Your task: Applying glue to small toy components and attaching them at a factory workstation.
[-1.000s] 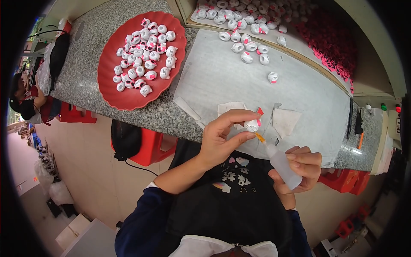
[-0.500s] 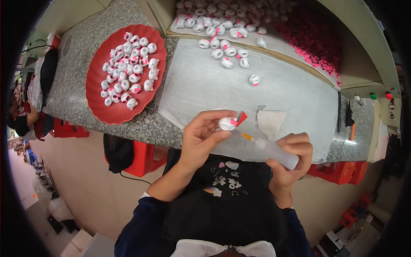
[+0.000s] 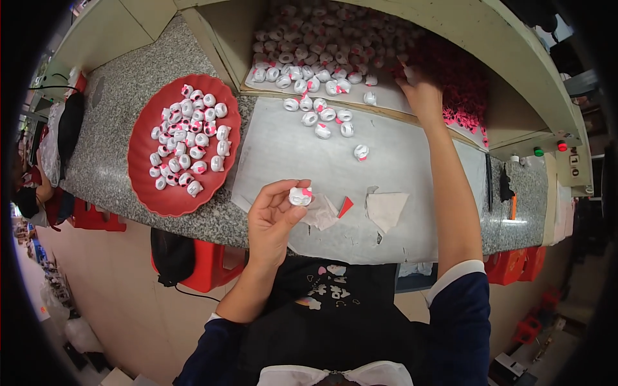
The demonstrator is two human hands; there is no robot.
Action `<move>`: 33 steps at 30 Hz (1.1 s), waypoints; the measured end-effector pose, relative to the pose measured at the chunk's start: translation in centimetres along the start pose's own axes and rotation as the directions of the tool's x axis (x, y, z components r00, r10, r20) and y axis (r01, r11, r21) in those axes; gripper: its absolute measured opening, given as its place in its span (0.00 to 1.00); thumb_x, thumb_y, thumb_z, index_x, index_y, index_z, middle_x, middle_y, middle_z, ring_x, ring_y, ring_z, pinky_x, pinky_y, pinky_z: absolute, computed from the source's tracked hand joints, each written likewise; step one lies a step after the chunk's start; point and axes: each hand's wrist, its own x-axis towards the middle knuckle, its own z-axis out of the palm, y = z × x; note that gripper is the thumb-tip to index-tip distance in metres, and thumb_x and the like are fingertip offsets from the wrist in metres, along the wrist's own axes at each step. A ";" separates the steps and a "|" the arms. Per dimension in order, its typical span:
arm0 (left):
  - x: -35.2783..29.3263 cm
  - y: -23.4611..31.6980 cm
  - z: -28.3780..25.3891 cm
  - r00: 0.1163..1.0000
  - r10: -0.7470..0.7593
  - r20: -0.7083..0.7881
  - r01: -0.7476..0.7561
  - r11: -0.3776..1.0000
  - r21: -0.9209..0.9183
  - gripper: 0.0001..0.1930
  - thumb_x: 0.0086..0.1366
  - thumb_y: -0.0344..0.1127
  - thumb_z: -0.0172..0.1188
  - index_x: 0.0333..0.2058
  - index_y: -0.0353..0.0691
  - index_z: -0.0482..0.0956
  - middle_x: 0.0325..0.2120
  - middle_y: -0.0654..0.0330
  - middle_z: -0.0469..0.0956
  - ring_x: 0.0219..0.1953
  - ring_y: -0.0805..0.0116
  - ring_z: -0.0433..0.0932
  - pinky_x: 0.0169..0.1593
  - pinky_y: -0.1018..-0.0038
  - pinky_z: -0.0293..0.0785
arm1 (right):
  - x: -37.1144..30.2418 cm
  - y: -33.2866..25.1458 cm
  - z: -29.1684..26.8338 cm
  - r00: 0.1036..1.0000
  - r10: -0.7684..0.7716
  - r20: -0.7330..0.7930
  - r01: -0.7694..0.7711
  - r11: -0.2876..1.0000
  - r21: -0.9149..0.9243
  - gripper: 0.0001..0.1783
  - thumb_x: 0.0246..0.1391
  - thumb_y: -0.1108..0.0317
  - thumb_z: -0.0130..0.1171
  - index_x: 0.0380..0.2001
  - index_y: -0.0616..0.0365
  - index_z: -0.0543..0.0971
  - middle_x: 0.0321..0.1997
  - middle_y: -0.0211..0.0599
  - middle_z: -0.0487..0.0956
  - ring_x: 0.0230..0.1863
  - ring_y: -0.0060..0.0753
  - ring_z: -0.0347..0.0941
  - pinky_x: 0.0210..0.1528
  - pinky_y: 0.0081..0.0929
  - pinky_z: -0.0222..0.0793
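My left hand (image 3: 273, 215) pinches a small white cat-head piece with a pink bow (image 3: 300, 196) above the near edge of the white sheet (image 3: 399, 161). Stretched forward and to the right, my right hand (image 3: 423, 90) is in the shaded shelf, at the edge of a heap of small pink pieces (image 3: 463, 106). Its fingers are around a pale squeeze bottle (image 3: 409, 73), of which only the tip end shows. A crumpled tissue (image 3: 320, 212), a small red triangular scrap (image 3: 346, 207) and a whitish cloth piece (image 3: 387, 211) lie on the sheet.
On the left stands a red scalloped tray (image 3: 145, 183) with many white cat-head pieces in it. More white pieces (image 3: 302, 71) fill the shelf (image 3: 386, 96) and spill onto the sheet. Red stools (image 3: 206, 260) stand below the granite counter (image 3: 109, 141).
My right hand has gone from beside the left hand forward into the shelf with the squeeze bottle. The left hand has shifted left, still holding the cat-head piece. The view has tilted slightly.
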 end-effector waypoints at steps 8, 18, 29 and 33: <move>0.0 0.1 -0.3 1.000 -0.013 0.004 0.013 1.000 -0.008 0.18 0.49 0.20 0.53 0.41 0.32 0.63 0.40 0.50 0.67 0.42 0.69 0.67 0.46 0.76 0.63 | 0.9 1.0 2.4 0.999 -0.037 0.002 0.037 0.984 -0.173 0.16 0.35 0.64 0.55 0.33 0.55 0.71 0.32 0.43 0.71 0.32 0.45 0.68 0.33 0.35 0.65; -0.5 0.1 0.4 0.999 -0.015 0.038 0.015 1.000 -0.001 0.17 0.49 0.19 0.51 0.40 0.32 0.63 0.40 0.50 0.67 0.41 0.68 0.68 0.46 0.71 0.65 | -2.1 -3.7 -3.3 0.993 0.095 0.068 -0.112 0.942 0.315 0.08 0.40 0.71 0.51 0.28 0.60 0.72 0.23 0.39 0.71 0.24 0.25 0.67 0.27 0.21 0.62; -0.9 -0.3 1.6 0.967 0.118 0.228 -0.211 0.869 0.447 0.15 0.47 0.18 0.53 0.37 0.31 0.67 0.38 0.52 0.69 0.41 0.67 0.69 0.40 0.77 0.67 | -16.1 -15.4 -9.5 0.858 0.140 0.494 -0.508 0.087 0.857 0.08 0.34 0.80 0.56 0.21 0.63 0.68 0.23 0.37 0.69 0.24 0.23 0.64 0.28 0.17 0.61; -1.0 0.1 2.1 0.936 0.150 0.317 -0.322 0.728 0.606 0.15 0.45 0.18 0.54 0.35 0.32 0.70 0.38 0.53 0.70 0.41 0.65 0.69 0.41 0.76 0.67 | -16.5 -15.7 -8.9 0.850 0.165 0.500 -0.508 0.010 0.861 0.05 0.37 0.80 0.56 0.21 0.64 0.71 0.24 0.34 0.72 0.27 0.20 0.66 0.31 0.15 0.60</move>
